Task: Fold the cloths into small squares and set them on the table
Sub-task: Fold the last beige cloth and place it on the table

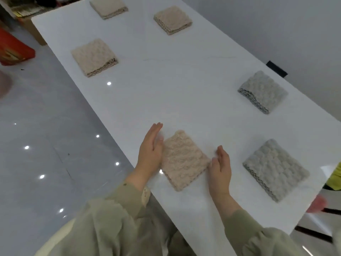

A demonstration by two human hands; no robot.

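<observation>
Both hands flat-fingered now: left hand (150, 154) and right hand (220, 168) touch opposite sides of the near beige cloth (182, 160) on the white table (166, 89).

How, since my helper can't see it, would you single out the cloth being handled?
On the long white table, look to the near edge. A folded beige cloth lies between the left hand and right hand. Its neighbours are grey cloths; the other beige cloths lie farther up.

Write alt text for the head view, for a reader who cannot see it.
A person's left hand and right hand, fingers straight, flank a folded beige cloth on a white table. Three more folded beige cloths and two grey cloths lie farther along it.
</observation>
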